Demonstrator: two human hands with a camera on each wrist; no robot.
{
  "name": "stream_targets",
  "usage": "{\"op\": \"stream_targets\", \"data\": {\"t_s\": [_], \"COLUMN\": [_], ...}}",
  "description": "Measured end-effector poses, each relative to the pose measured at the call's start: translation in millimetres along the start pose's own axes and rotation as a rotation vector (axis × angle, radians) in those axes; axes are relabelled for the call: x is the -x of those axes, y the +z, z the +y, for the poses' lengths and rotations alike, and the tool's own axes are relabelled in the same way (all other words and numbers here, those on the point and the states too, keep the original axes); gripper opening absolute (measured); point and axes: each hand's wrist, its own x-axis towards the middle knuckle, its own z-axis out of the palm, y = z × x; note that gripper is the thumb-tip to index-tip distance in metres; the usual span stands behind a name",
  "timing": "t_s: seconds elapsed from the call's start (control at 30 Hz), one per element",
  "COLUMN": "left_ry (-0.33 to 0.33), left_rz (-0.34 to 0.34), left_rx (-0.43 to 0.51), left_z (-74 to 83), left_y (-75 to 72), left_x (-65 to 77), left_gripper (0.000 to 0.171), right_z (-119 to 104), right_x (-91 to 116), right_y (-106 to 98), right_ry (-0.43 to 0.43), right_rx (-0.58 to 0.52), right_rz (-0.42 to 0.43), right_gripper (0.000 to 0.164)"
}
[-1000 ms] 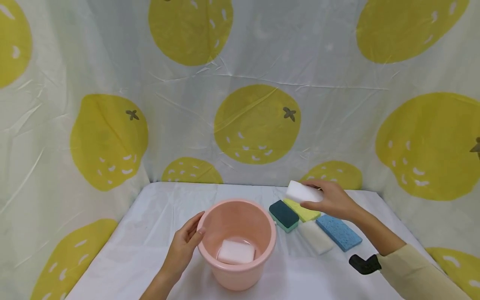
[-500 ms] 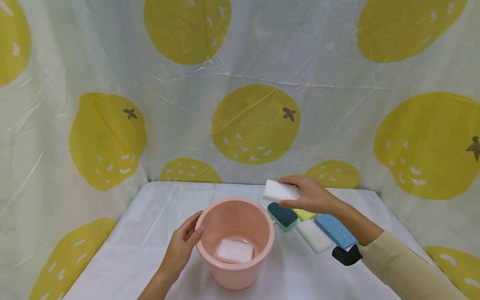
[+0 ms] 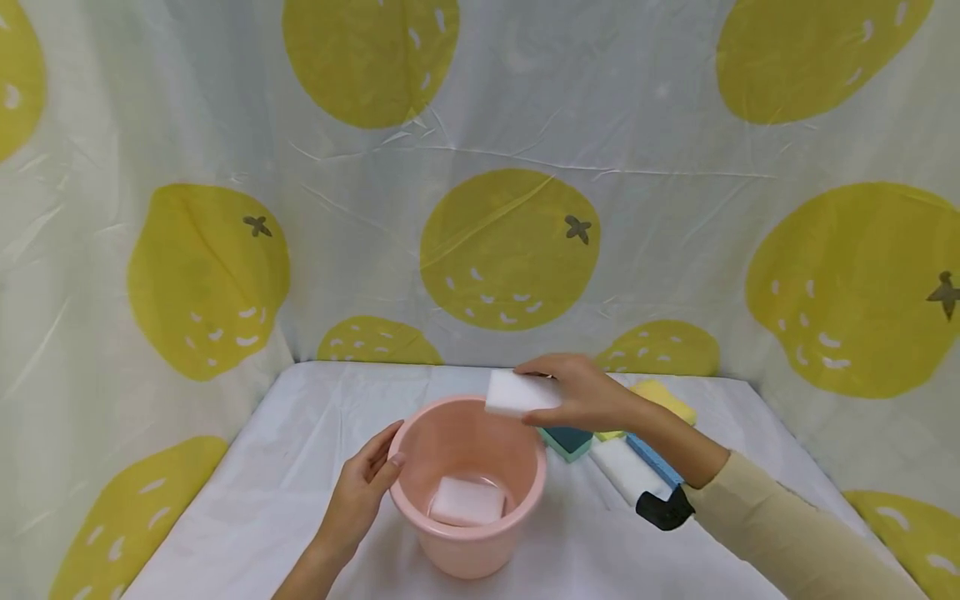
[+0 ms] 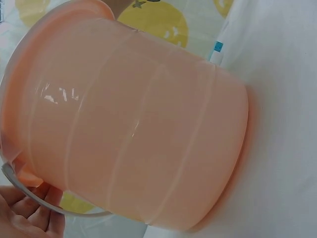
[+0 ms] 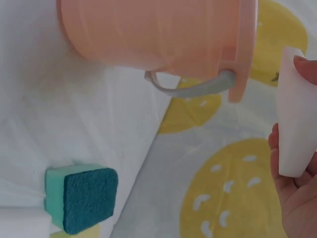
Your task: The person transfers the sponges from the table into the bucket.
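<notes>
A pink bucket (image 3: 468,542) stands upright on the white-covered table, with a white block sponge (image 3: 467,502) lying on its bottom. My left hand (image 3: 360,490) holds the bucket's left rim, thumb over the edge and fingers outside. In my right hand (image 3: 581,392) a second white block sponge (image 3: 519,393) is gripped between thumb and fingers. That sponge overlaps the bucket's far right rim in the head view. In the right wrist view it appears beside the rim (image 5: 246,44), above its level. The bucket's grey handle (image 5: 198,89) hangs down outside.
Right of the bucket lie a green scouring sponge (image 3: 567,442), a white sponge (image 3: 628,468), a blue sponge (image 3: 654,462) and a yellow sponge (image 3: 663,400). My right forearm partly covers them. A lemon-print curtain (image 3: 360,250) closes off the back and sides.
My right hand has moved left with the white sponge, from over the other sponges to the bucket's rim. My left hand has stayed on the bucket.
</notes>
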Motion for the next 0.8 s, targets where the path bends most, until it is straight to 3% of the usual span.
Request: {"op": "stream_targets", "data": {"t_s": [0.3,0.8], "left_ry": [-0.008,0.008], "left_rz": [-0.008,-0.040], "left_rx": [-0.002,0.004], "left_z": [1.5,-1.2], "left_y": [0.2,-18.7], "left_x": [0.9,12.5], "left_gripper": [0.049,0.049], "right_z": [-18,-52], "right_x": [-15,-31], "right_y": [8,38], "right_ry": [-0.049,-0.097], "right_rx": [-0.015,0.005], "right_rz": [-0.035,-0.101], "right_gripper": [0.063,0.061]}}
